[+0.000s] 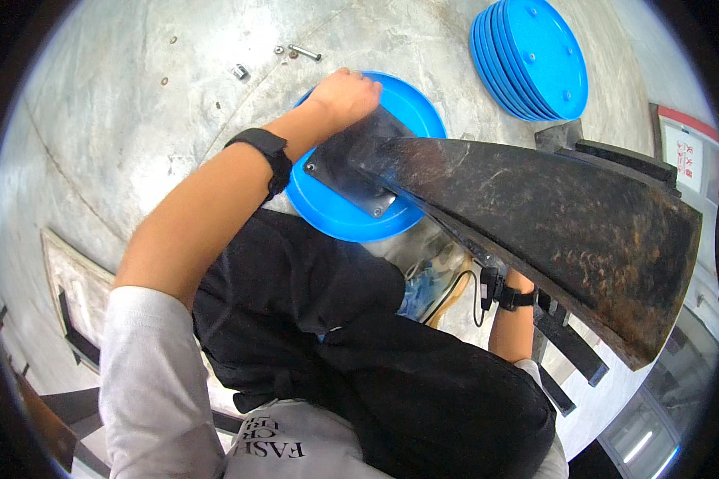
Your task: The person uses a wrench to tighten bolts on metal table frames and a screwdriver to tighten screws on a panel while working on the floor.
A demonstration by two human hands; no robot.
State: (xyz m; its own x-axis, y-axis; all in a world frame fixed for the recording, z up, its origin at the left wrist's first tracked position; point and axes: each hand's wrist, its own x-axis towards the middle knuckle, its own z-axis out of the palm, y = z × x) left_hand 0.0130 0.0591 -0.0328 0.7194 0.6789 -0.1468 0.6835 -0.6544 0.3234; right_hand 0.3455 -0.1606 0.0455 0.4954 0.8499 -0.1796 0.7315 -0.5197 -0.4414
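A dark, scuffed metal post (551, 215) runs from the middle toward the right, widening at its far right end. Its square foot plate (339, 168) lies within a round blue dish (311, 209) with a raised rim, and fasteners or holes show at its near corners. My left hand (350, 96) reaches to the plate's far corner, fingers curled down and closed; whatever they grip is hidden beneath them. My right forearm (513, 329), with a black strap, goes up behind the post, which covers my right hand.
A stack of blue round dishes (527, 60) stands at the far right. A bolt (305, 53) and several small washers and nuts lie on the grey floor (120, 136). Black metal bars (571, 347) project beside the post. A black cable (455, 287) hangs near my right wrist.
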